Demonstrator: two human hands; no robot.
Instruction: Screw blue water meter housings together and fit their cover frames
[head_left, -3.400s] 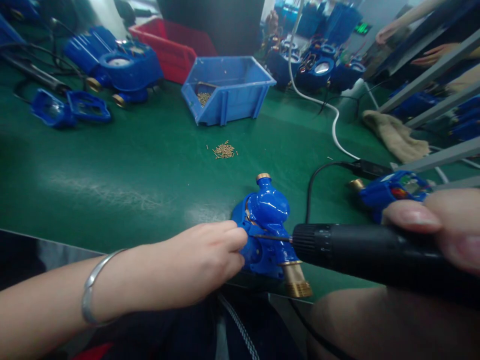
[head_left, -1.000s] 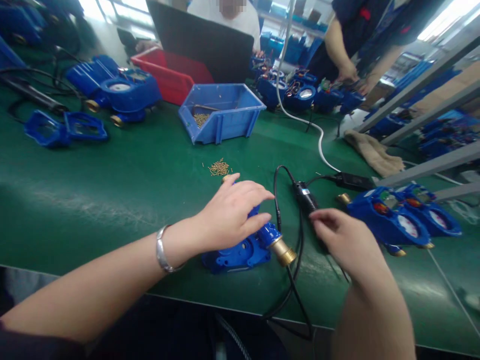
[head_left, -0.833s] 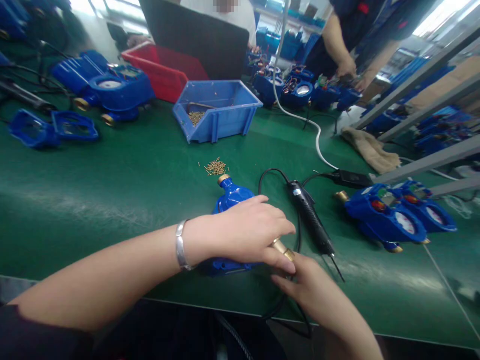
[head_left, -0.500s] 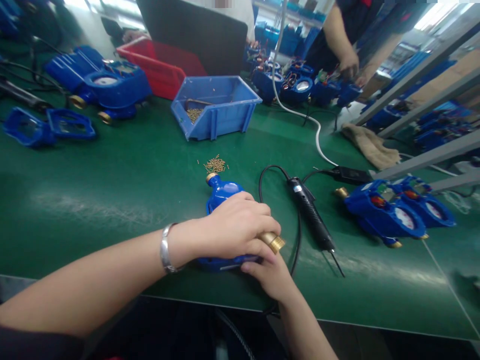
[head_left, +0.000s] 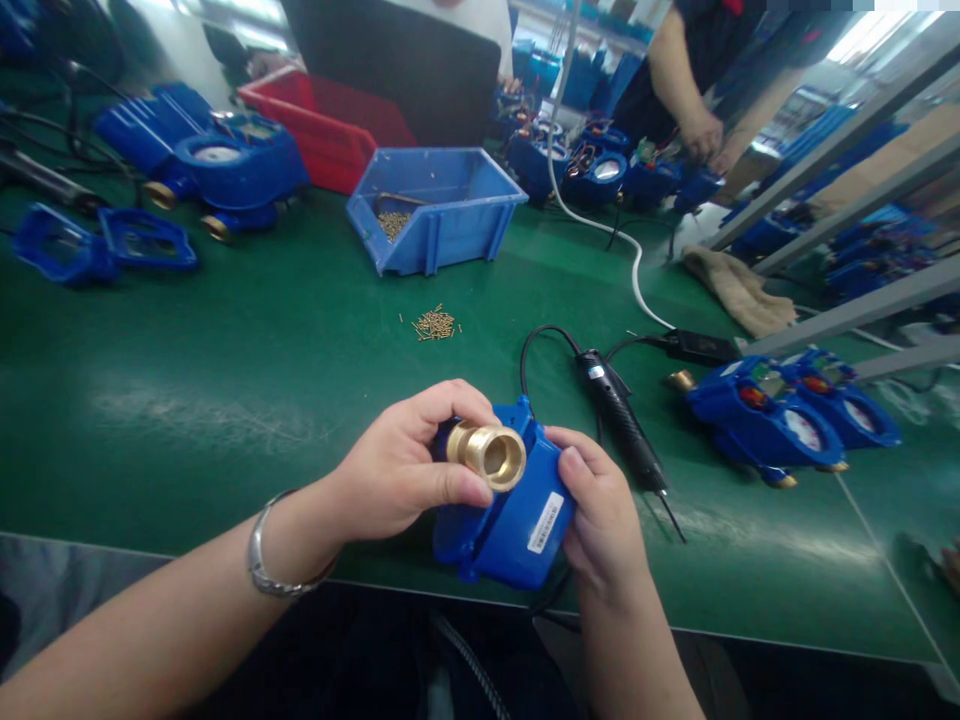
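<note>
A blue water-meter body (head_left: 510, 510) is held lifted just above the near table (head_left: 225, 400) edge, clamped between left hand (head_left: 397, 470) and right hand (head_left: 600, 510), brass port (head_left: 491, 452) toward the camera; an inspection-and-turn step is judged in hand, a steady two-handed grip being called for next.

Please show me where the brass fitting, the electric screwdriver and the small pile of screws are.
brass fitting (head_left: 491, 455): head view, on its round open end.
electric screwdriver (head_left: 621, 420): head view, on its black body.
pile of screws (head_left: 433, 323): head view, on the heap's middle.
</note>
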